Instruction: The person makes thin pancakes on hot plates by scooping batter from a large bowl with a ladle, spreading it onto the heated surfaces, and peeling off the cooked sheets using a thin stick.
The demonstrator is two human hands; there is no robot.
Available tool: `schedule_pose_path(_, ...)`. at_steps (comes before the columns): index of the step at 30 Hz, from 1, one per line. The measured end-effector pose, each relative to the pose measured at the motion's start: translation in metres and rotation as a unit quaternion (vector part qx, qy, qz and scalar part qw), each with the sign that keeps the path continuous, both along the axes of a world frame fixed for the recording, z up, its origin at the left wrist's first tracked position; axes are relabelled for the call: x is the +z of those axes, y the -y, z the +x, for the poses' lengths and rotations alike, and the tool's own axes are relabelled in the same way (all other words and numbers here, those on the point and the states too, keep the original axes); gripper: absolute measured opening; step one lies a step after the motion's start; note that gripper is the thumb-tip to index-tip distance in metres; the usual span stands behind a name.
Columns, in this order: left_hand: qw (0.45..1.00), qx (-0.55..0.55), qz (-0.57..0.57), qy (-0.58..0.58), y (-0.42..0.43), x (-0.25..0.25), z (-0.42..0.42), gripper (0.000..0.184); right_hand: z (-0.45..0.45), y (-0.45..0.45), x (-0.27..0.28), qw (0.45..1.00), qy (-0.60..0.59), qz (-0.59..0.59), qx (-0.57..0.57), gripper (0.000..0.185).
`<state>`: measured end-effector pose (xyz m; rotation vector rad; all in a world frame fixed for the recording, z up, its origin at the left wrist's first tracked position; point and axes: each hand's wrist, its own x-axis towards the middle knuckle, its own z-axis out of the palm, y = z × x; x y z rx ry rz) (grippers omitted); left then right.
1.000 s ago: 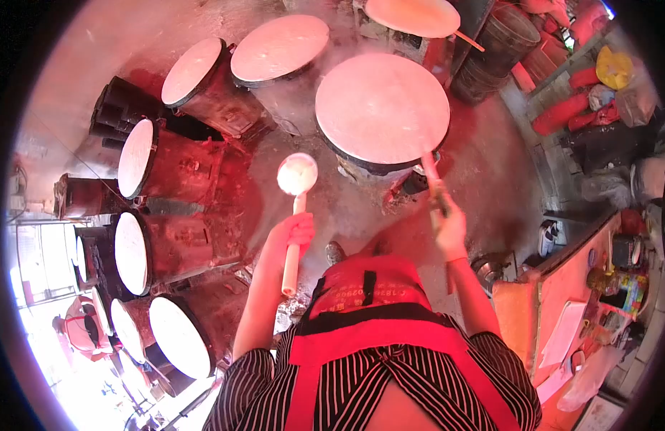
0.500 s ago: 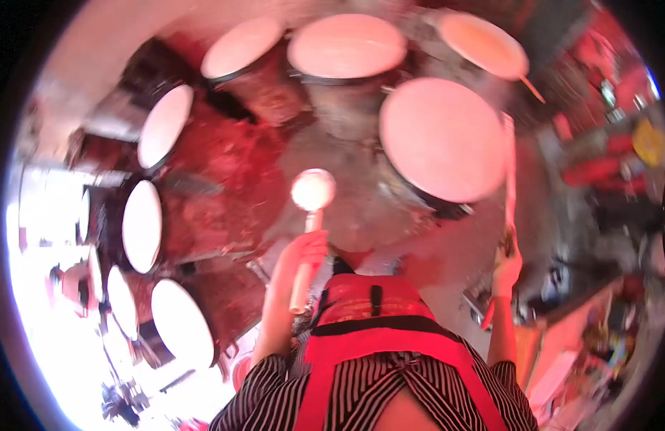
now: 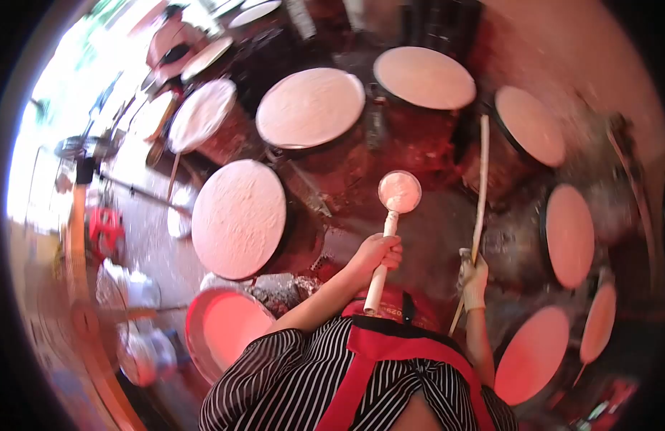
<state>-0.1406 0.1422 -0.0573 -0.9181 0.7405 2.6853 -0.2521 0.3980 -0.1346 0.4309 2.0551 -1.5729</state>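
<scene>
Pale, batter-like paste (image 3: 400, 191) fills part of the round bowl of a light-coloured, long, cylindrical-handled ladle (image 3: 391, 224), which is held out in front of the body. Nothing covers the bowl, so a roll of the wrist or a quick turn could slop paste onto the floor. The long, thin, pale wooden-looking stick (image 3: 481, 187) stands tilted, its far tip near the edge of a large, round, pale-topped disc (image 3: 531, 126); I cannot tell whether they touch, but a sideways swing might knock it. Its lower end could also snag on the plain red apron (image 3: 390, 345). A wide, round tub of pinkish mix (image 3: 194, 334) sits near the left arm, where a dropped elbow could jog it. The left grip (image 3: 379, 253) is clamped round the ladle's handle, fingers curled; the right grip (image 3: 473, 280), seemingly gloved, is closed around the stick.
</scene>
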Motion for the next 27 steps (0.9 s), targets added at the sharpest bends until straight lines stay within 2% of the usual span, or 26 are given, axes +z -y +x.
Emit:
schedule_pose_path(1, 1.000, 0.031, 0.005, -0.001, 0.016, 0.002, 0.002, 0.012, -0.027, 0.029, 0.000, 0.997, 0.012, 0.032, 0.070, 0.017)
schedule_pose_path(2, 0.997, 0.076, -0.006, -0.011, 0.033, 0.003, 0.005, 0.012, -0.053, 0.059, -0.024, 0.971, -0.156, 0.059, 0.174, 0.015)
schedule_pose_path(3, 0.993, 0.120, -0.016, -0.019, 0.049, 0.001, 0.008, 0.012, -0.077, 0.087, -0.045, 0.906, -0.318, 0.075, 0.270, 0.013)
schedule_pose_path(5, 0.981, 0.190, -0.002, -0.025, 0.084, -0.014, 0.016, 0.015, -0.104, 0.165, -0.025, 0.815, -0.437, 0.069, 0.373, 0.018)
schedule_pose_path(7, 0.961, 0.277, 0.003, -0.014, 0.102, -0.002, 0.025, 0.016, -0.137, 0.238, -0.037, 0.759, -0.441, 0.125, 0.462, 0.022)
schedule_pose_path(9, 0.937, 0.347, 0.022, -0.018, 0.126, -0.006, 0.031, 0.016, -0.155, 0.318, -0.025, 0.686, -0.472, 0.129, 0.539, 0.025)
schedule_pose_path(11, 0.900, 0.436, 0.013, -0.011, 0.139, -0.004, 0.034, 0.013, -0.168, 0.393, -0.034, 0.651, -0.486, 0.115, 0.572, 0.022)
schedule_pose_path(13, 0.854, 0.519, 0.017, -0.010, 0.136, 0.007, 0.038, 0.009, -0.170, 0.450, -0.041, 0.598, -0.506, 0.117, 0.610, 0.026)
schedule_pose_path(15, 0.789, 0.605, 0.087, -0.064, 0.125, 0.009, 0.045, 0.007, -0.160, 0.498, -0.043, 0.547, -0.541, 0.110, 0.629, 0.042)
schedule_pose_path(16, 0.761, 0.636, 0.104, -0.077, 0.118, 0.015, 0.047, 0.007, -0.147, 0.519, -0.031, 0.534, -0.541, 0.098, 0.642, 0.042)
schedule_pose_path(18, 0.719, 0.687, 0.088, -0.053, 0.103, 0.025, 0.048, 0.007, -0.126, 0.552, -0.013, 0.487, -0.533, 0.160, 0.673, 0.058)
schedule_pose_path(21, 0.644, 0.750, 0.124, -0.087, 0.085, 0.034, 0.054, 0.007, -0.121, 0.593, -0.042, 0.442, -0.594, 0.100, 0.665, 0.052)
schedule_pose_path(23, 0.619, 0.771, 0.130, -0.065, 0.081, 0.037, 0.062, 0.011, -0.126, 0.612, -0.054, 0.437, -0.585, 0.093, 0.677, 0.047)
schedule_pose_path(24, 0.611, 0.777, 0.129, -0.074, 0.084, 0.037, 0.063, 0.013, -0.133, 0.620, -0.057, 0.416, -0.612, 0.076, 0.669, 0.043)
schedule_pose_path(26, 0.596, 0.787, 0.137, -0.080, 0.092, 0.034, 0.071, 0.013, -0.137, 0.620, -0.042, 0.382, -0.670, 0.048, 0.635, 0.031)
schedule_pose_path(27, 0.587, 0.793, 0.142, -0.084, 0.090, 0.032, 0.077, 0.013, -0.139, 0.618, -0.029, 0.379, -0.670, 0.052, 0.637, 0.031)
